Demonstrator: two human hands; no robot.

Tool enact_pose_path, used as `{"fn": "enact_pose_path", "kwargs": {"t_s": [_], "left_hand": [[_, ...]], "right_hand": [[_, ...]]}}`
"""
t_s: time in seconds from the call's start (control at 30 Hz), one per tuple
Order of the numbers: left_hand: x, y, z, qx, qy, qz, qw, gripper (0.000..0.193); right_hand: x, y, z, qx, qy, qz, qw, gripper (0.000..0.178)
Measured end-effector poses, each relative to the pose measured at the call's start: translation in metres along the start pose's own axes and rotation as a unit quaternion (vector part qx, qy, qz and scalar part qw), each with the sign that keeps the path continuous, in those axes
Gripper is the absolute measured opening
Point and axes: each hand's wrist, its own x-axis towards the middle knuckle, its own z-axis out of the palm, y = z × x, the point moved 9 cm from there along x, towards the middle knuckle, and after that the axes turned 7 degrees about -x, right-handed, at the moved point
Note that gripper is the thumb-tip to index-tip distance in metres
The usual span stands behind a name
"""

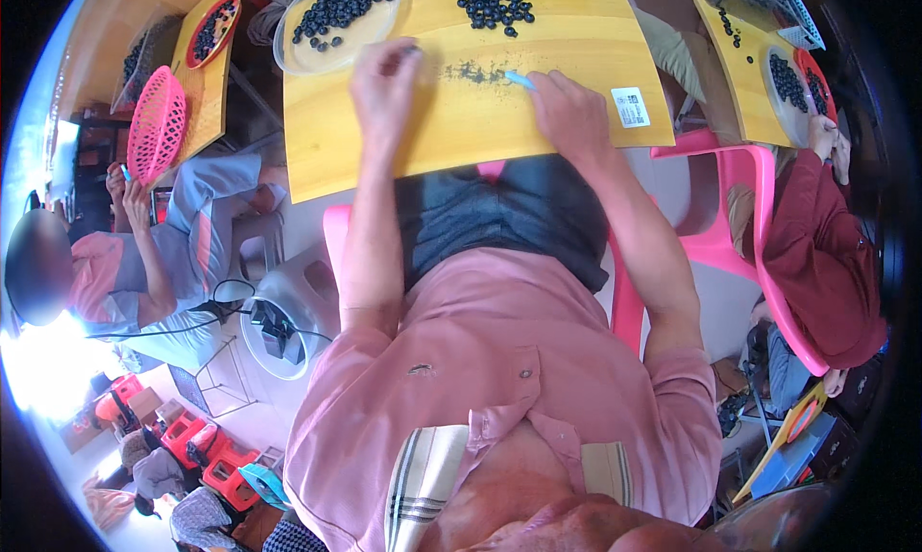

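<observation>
My left hand (386, 96) is slightly blurred above the yellow table, with its fingers pinched on what looks like a small black bead at the fingertips. It hovers just below a clear round plastic tray (293, 57) that holds many glossy black beads (338, 12). My right hand (571, 115) is closed around a slim light-blue tool (520, 79). The tool's blue end points left, towards dark crumbs (473, 73) scattered on the wood; its exact kind cannot be made out. Beyond the crumbs lies a loose pile of black beads (495, 2).
A white printed label (630, 108) is stuck on the yellow table (327, 158) at right. Two people sit at neighbouring tables, the left one near a pink basket (157, 126). A pink chair (754, 196) stands at right, a grey stool (288, 312) at left.
</observation>
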Motion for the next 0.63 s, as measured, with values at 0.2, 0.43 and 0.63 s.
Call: {"fn": "enact_pose_path", "kwargs": {"t_s": [0.2, 0.43, 0.63], "left_hand": [[0.069, 0.041, -0.043, 0.308, 0.083, 0.130, 0.939, 0.026], [0.048, 0.029, 0.079, 0.170, -0.162, 0.150, 0.961, 0.024], [0.039, 0.006, 0.118, 0.245, -0.207, 0.125, 0.939, 0.026]], "right_hand": [[0.001, 0.002, 0.001, -0.008, -0.004, 0.005, 1.000, 0.008], [0.003, -0.003, -0.002, -0.017, -0.006, 0.004, 1.000, 0.008], [0.000, 0.002, 0.003, -0.014, -0.012, 0.011, 1.000, 0.008]]}}
